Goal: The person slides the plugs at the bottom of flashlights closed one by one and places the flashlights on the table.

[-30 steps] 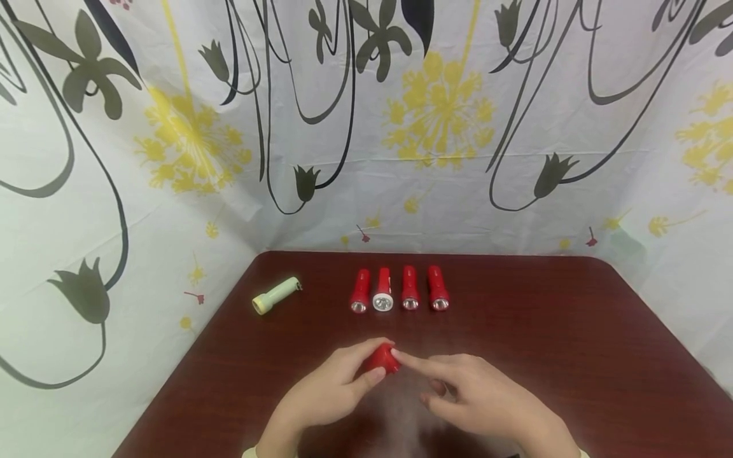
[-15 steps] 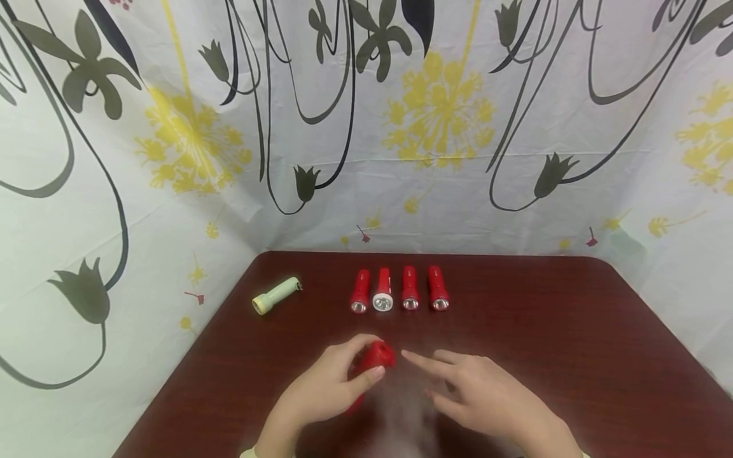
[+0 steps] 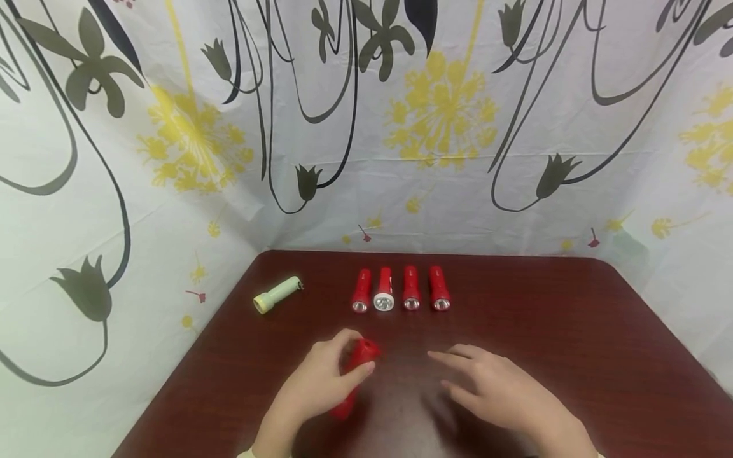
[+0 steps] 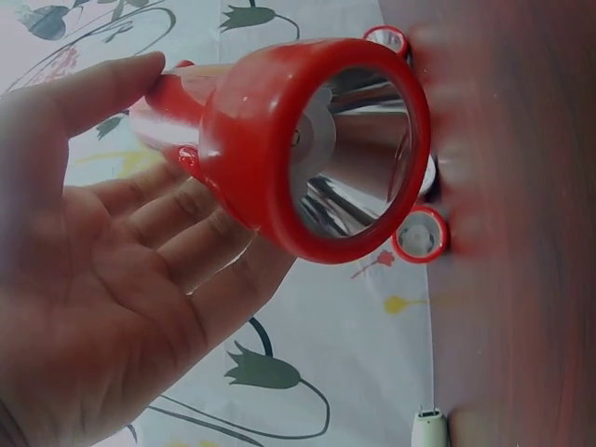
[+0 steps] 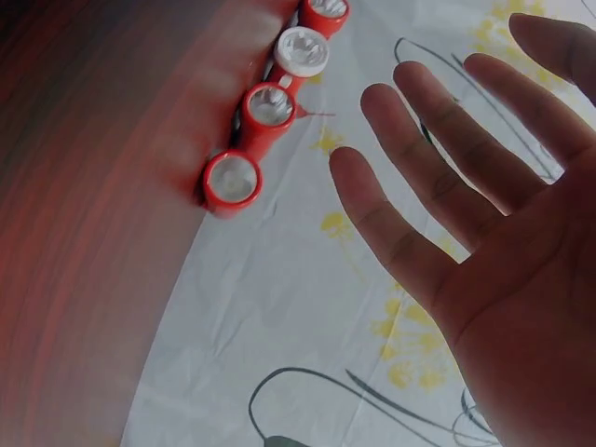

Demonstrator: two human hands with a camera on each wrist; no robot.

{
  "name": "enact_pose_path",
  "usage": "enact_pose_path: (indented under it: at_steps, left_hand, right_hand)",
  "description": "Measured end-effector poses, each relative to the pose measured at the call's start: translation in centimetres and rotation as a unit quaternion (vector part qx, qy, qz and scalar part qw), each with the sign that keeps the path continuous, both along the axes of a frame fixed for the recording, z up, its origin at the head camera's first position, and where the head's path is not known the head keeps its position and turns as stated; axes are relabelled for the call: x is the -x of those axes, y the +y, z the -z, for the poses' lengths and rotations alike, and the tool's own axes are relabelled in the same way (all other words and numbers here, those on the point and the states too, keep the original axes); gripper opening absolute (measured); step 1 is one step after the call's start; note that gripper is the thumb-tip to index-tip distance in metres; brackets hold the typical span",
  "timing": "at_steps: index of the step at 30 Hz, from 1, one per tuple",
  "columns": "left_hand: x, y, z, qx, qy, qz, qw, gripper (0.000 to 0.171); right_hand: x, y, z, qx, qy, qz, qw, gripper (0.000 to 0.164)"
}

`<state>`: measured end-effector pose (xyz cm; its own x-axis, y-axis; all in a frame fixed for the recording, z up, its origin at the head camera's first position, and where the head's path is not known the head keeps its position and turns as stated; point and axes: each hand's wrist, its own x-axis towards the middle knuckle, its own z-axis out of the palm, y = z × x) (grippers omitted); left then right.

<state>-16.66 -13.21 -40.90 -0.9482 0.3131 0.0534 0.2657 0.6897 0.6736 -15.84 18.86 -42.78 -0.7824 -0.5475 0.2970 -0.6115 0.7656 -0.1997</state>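
A red flashlight [image 3: 345, 406] hangs tilted in my left hand [image 3: 319, 376], low over the table. Thumb and fingers pinch it near the tail end. In the left wrist view, the wide lens head of this flashlight [image 4: 247, 140] points toward the camera, reflector visible inside the red rim; part of the grip behind it is hidden. My right hand [image 3: 501, 389] hovers to the right, apart from the flashlight, holding nothing. In the right wrist view, the fingers of that right hand [image 5: 521, 247] are spread and nearly straight.
Several red flashlights lie side by side toward the back, including one with a white rim [image 3: 383, 301] and one at the row's right end [image 3: 439, 288]. A pale green flashlight [image 3: 277, 294] lies at the left. Patterned cloth [image 3: 366, 191] borders the dark table [image 3: 544, 318].
My right index finger has come off the flashlight's tail end, and the right hand has drawn away to the right. My left hand has moved slightly left and tilted the flashlight, showing more of it.
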Motion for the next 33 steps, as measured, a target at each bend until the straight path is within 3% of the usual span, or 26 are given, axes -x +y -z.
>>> enact_pose_path:
  at_steps: [13, 28, 33]
  left_hand:
    - [0.3, -0.9, 0.3, -0.006, -0.024, -0.078, 0.9966, 0.052]
    - [0.6, -1.0, 0.0, -0.021, -0.023, -0.099, 0.9946, 0.051]
    - [1.6, -0.8, -0.9, -0.025, 0.005, -0.111, 0.9935, 0.047]
  right_hand:
    - [0.4, 1.0, -0.1, 0.003, -0.029, 0.013, 0.999, 0.050]
    - [0.5, 1.2, 0.2, 0.010, -0.033, 0.016, 0.999, 0.048]
    - [0.6, 1.2, 0.1, 0.012, -0.041, 0.011, 0.999, 0.048]
